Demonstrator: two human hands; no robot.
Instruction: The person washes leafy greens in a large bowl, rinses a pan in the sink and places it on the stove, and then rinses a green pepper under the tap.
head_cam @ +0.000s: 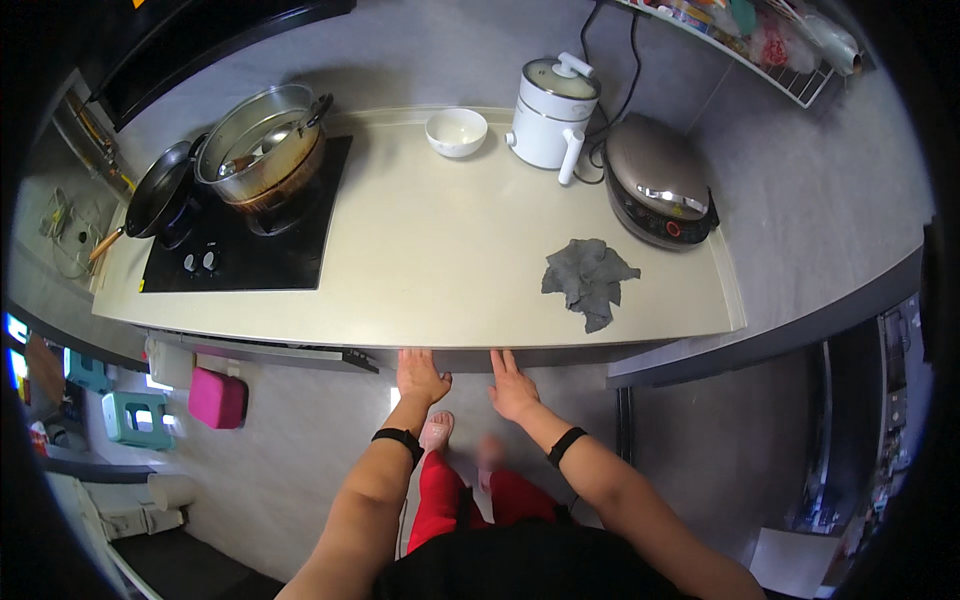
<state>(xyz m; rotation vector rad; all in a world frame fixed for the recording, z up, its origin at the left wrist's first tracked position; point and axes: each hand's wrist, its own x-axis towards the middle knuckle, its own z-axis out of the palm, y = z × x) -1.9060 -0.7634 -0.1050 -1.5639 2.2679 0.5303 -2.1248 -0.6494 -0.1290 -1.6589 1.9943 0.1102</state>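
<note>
My left hand [423,377] is at the front edge of the cream countertop [420,262], its fingertips against the cabinet front just below it. A little to the right, my right hand [514,386] reaches the same front with its fingers extended. Neither hand holds anything; the fingertips are partly hidden at the edge. A crumpled grey cloth [589,279] lies on the counter, beyond and to the right of my right hand. At the back stand a white bowl [456,133] and a white electric pot [555,112] with a glass lid.
At the left, a black gas hob [240,262] bears a metal pot [262,165] with ladles inside and a frying pan [159,191]. A brown electric griddle [660,180] stands at the right. Below the hob a grey panel [285,352] juts out. A pink stool [216,398] is on the floor.
</note>
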